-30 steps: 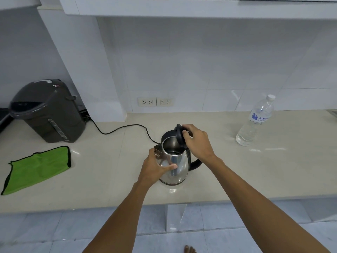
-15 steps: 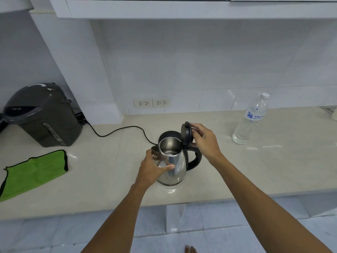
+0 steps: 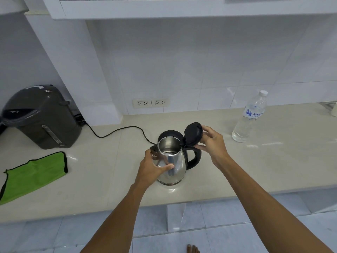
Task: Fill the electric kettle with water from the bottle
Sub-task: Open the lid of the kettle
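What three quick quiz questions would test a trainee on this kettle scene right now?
1. True or false: the bottle still has its cap on.
2. Which hand steadies the kettle body? A) left hand B) right hand
3. Fill in: the right hand holds the lid ____.

Key: 1 true. 2 A. 3 open.
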`<state>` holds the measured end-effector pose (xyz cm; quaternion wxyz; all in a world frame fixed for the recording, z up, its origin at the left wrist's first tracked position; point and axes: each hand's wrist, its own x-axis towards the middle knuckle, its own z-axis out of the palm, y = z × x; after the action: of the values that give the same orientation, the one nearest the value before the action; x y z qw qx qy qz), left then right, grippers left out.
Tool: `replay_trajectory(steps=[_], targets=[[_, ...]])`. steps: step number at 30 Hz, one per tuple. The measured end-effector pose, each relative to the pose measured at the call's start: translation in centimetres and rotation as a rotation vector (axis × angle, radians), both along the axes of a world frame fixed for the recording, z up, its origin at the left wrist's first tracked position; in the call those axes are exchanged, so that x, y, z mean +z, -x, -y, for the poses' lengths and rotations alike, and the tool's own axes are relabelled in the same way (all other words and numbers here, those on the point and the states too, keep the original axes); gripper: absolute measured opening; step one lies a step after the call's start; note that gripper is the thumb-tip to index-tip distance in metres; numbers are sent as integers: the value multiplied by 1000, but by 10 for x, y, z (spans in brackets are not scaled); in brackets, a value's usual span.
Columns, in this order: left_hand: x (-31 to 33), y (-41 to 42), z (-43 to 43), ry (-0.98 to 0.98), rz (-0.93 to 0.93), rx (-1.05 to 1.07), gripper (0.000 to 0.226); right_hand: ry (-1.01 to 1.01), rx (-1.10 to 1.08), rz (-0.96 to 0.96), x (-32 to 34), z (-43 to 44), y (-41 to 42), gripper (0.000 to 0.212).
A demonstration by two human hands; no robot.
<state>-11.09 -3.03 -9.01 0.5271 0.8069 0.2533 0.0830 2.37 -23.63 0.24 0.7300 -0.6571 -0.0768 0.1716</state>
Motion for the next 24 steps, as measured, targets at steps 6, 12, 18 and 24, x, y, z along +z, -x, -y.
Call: replay_trajectory(steps=[6,12,18,24], targets=[[1,0,0,1,-14,-1,94,-95,-37,-99,-14,11,0,33],[4,1,1,9,-34,4,95,-170,-47,-165,-21,18,1,30],[10,2,1,-6,-66,5,95,-180,-26,-176,-22,20,-1,27],[30,0,-8,-96,-148,-59,97,100,-75,-99,-4,36,-4,24]])
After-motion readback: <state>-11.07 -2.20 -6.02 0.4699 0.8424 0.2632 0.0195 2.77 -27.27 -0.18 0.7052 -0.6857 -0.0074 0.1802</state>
